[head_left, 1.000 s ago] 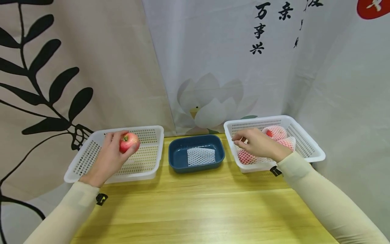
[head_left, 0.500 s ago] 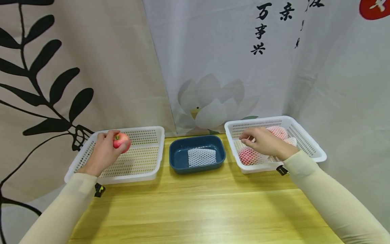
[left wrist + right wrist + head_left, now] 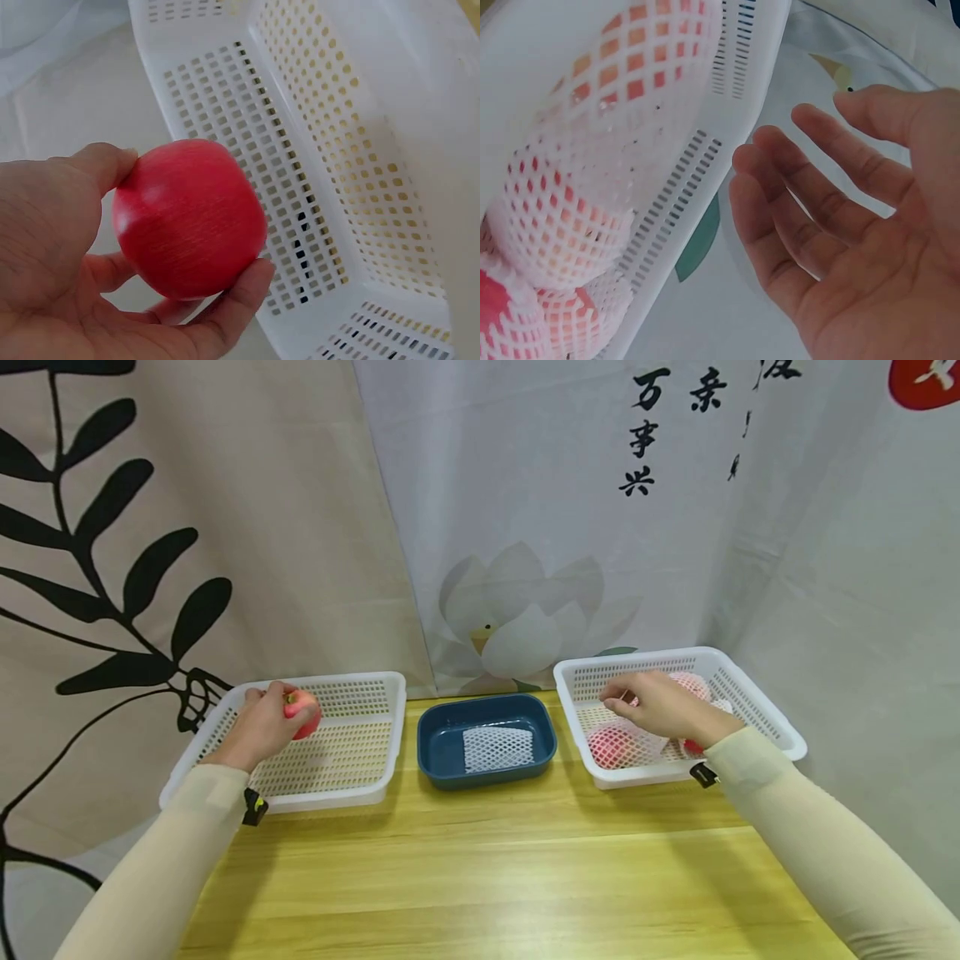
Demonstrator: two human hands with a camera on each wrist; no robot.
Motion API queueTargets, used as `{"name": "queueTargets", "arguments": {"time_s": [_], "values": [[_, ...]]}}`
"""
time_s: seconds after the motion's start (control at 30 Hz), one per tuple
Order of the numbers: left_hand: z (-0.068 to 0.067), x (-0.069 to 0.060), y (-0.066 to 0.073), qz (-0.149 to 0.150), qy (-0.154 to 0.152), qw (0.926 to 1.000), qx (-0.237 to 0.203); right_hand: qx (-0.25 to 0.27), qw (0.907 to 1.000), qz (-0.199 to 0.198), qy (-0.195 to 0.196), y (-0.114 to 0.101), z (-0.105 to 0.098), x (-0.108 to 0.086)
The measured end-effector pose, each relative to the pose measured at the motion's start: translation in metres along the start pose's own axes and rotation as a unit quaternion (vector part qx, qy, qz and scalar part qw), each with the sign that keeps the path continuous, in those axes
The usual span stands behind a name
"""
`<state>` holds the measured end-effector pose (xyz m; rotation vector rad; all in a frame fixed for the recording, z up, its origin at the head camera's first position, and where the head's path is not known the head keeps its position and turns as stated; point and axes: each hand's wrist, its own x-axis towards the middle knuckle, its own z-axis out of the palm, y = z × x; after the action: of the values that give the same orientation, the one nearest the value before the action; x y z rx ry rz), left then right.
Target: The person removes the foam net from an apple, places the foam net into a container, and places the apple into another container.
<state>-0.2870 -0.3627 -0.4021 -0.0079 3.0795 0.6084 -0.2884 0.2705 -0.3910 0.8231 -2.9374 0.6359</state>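
The person's left grip [image 3: 258, 728] is clasping a round red apple [image 3: 305, 713] over a white perforated plastic basket [image 3: 330, 797]. Midway along the yellow wooden tabletop [image 3: 450, 885], a dark-blue rectangular tray [image 3: 441, 756] is holding a white foam net [image 3: 498, 749]. The right grip [image 3: 660, 706], fingers relaxed and holding nothing, is hovering above another white plastic basket [image 3: 637, 779] where net-wrapped red apples [image 3: 611, 747] are lying.

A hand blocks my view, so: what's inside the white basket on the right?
Several red fruits in white foam nets lie in the basket. From above, the right hand hides part of the inside; what lies behind it can't be seen.
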Motion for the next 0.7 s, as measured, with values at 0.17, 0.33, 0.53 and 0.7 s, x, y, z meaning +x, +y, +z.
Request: {"name": "queueTargets", "arguments": {"time_s": [0.17, 0.33, 0.53, 0.7], "values": [[-0.002, 0.007, -0.002, -0.013, -0.022, 0.9996, 0.006, -0.002, 1.0, 0.002, -0.001, 0.006, -0.002, -0.002], [-0.002, 0.014, -0.005, -0.016, -0.047, 0.9987, 0.009, -0.005, 0.9999, 0.012, -0.004, 0.011, -0.004, -0.005], [0.002, 0.024, -0.003, -0.028, -0.063, 0.9976, 0.009, -0.012, 0.9997, 0.021, -0.002, 0.013, -0.01, -0.008], [0.009, 0.032, 0.001, -0.025, -0.063, 0.9976, 0.017, -0.02, 0.9994, 0.028, -0.001, 0.018, -0.013, -0.008]]}}
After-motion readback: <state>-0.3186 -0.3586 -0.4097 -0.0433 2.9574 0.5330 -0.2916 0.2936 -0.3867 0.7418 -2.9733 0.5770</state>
